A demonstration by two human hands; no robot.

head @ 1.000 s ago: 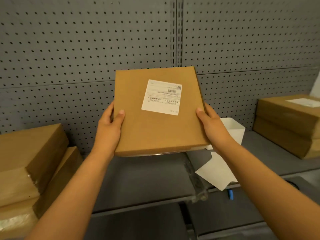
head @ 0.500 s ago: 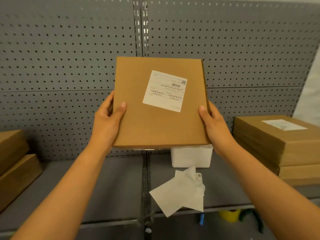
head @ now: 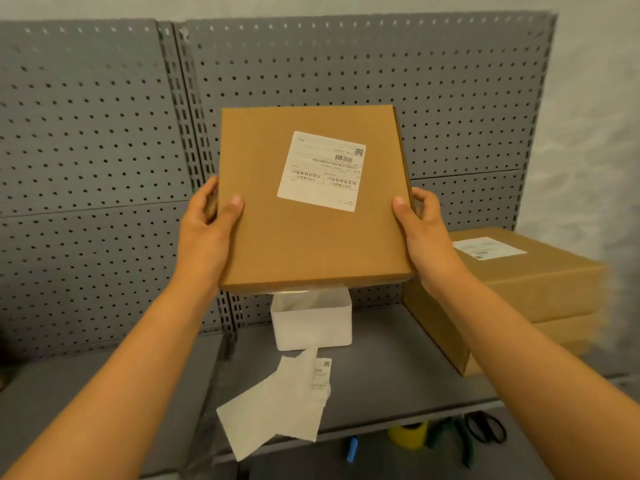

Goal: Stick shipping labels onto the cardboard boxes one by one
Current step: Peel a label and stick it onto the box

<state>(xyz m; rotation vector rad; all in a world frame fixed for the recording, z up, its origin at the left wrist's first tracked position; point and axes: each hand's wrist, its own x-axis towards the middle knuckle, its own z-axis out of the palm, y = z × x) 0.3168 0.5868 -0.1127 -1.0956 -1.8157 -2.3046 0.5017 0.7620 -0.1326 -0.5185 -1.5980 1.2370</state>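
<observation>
Grey pegboard wall (head: 104, 150) behind a grey shelf (head: 398, 375). Cardboard box (head: 311, 237) held in the air at centre, shipping label (head: 321, 170) already stuck on its top face. Left hand (head: 207, 233) and right hand (head: 424, 230) clamp its side edges, fingers closed on it. Stack of labelled boxes (head: 519, 282) at far right: probably its destination. Loose label sheets (head: 277, 407) on the near shelf edge suggest more boxes remain; none visible unlabelled.

head cam; faces forward-down; close on pegboard (head: 346, 71) shelving
</observation>
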